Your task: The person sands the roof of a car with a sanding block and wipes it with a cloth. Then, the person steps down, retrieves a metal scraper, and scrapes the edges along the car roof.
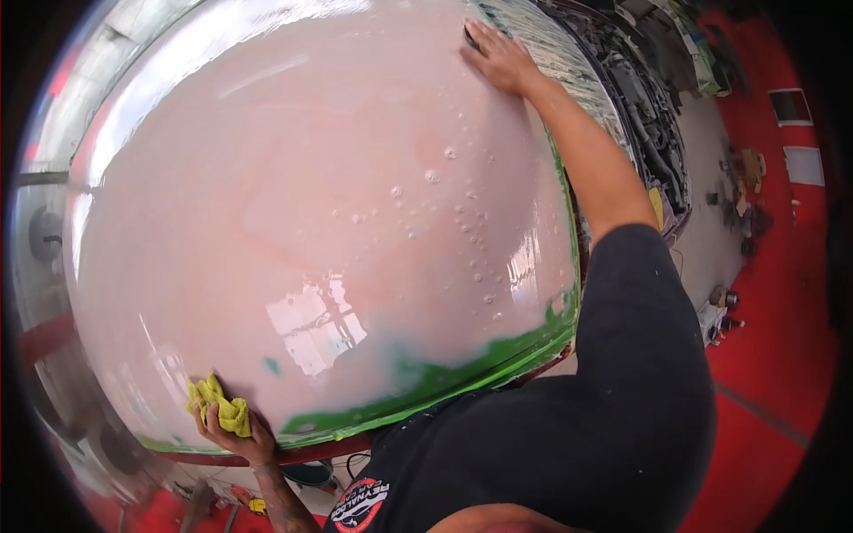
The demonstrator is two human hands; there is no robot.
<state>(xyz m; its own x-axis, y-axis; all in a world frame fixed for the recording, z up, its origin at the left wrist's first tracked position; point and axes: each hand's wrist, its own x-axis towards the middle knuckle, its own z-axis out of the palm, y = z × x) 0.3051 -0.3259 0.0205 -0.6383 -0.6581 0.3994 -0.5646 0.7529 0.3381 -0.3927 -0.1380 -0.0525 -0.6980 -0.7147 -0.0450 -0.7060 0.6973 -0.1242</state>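
Note:
A car roof panel, wet and shiny, carries a pale pinkish coat with green showing along its near edge. Near the lower left edge my left hand is closed around a crumpled yellow cloth, which touches the surface. My right arm stretches to the far right part of the roof. There my right hand lies on a small dark pad, pressed between fingers and panel; most of the pad is hidden under the hand. Water drops and bubbles dot the panel between the hands.
Beyond the roof's right edge lies a sheet-covered windshield area and an exposed engine bay. A dark bucket stands on the floor below the near edge. Several items lie along the red floor strip at right.

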